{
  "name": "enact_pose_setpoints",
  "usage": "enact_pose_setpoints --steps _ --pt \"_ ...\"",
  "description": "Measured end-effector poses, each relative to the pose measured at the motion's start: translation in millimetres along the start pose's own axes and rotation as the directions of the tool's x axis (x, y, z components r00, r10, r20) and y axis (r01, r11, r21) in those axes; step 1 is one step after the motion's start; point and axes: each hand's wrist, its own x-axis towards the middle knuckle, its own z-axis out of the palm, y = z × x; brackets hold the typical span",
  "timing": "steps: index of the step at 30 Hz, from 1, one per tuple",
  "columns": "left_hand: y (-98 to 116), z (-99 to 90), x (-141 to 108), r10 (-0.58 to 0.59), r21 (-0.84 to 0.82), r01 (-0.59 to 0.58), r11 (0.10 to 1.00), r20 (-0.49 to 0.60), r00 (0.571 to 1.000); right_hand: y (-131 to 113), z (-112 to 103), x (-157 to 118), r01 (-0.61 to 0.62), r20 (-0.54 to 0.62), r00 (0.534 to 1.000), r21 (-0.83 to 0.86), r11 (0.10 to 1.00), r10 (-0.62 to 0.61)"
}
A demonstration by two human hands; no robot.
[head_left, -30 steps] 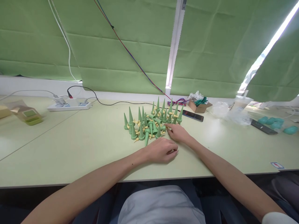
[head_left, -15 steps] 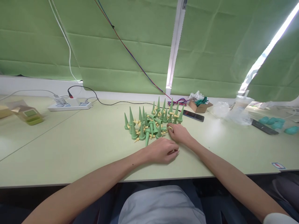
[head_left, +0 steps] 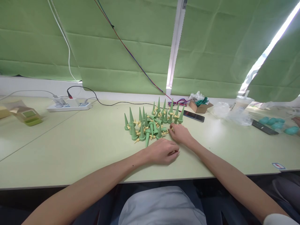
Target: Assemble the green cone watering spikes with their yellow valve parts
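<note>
Green cones [head_left: 142, 132] with pointed tips stand and lie in a cluster on the table [head_left: 93, 150] before me, several upright around the edge and others tipped over in the middle. Small yellow pieces [head_left: 137, 141] are scattered among them. My right hand [head_left: 180, 134] rests at the cluster's right edge, its fingers pinched together beside the cones; whatever is between the fingertips is too small to name. Just in front of the cluster lies my left hand [head_left: 164, 151], curled closed on its side. Its palm and anything inside are hidden.
Behind the cones lie a phone [head_left: 194, 116] and a small cardboard box [head_left: 200, 107]. To the right are a cup [head_left: 241, 104], plastic bags, a dark device [head_left: 264, 127] and teal pieces [head_left: 292, 130]. Left stand a power strip [head_left: 70, 107] and a carton [head_left: 27, 115].
Both my hands stay almost where they were, the right fingers shifting only slightly. Part of another person's hand has come into view at the far right edge.
</note>
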Motion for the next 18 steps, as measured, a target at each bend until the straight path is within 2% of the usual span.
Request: enact_pose_setpoints --steps 4,6,9,12,15,18 --pt "0 1.0 0 0.012 -0.002 -0.012 1.000 -0.021 1.000 -1 -2 -1 0.009 -0.025 1.000 0.005 1.000 -0.009" --pt "0 1.4 -1 0.016 -0.008 -0.017 1.000 -0.030 0.999 -1 -5 -2 0.027 -0.074 0.997 0.041 0.999 -0.024" --pt "0 1.5 -2 0.020 -0.012 -0.021 1.000 -0.035 0.999 -2 -12 0 0.116 -0.185 0.979 0.142 0.983 -0.089" --pt "1 1.2 -2 0.014 -0.011 -0.014 1.000 -0.031 0.999 -6 -17 8 0.248 -0.239 0.951 0.215 0.945 -0.195" --pt "1 0.9 -2 0.004 -0.014 -0.005 1.000 -0.028 1.000 -14 -20 22 0.345 -0.181 0.932 0.189 0.919 -0.313" --pt "1 0.8 -2 0.018 -0.020 -0.018 1.000 -0.034 0.999 -24 -22 39 0.355 -0.062 0.935 0.093 0.930 -0.351"
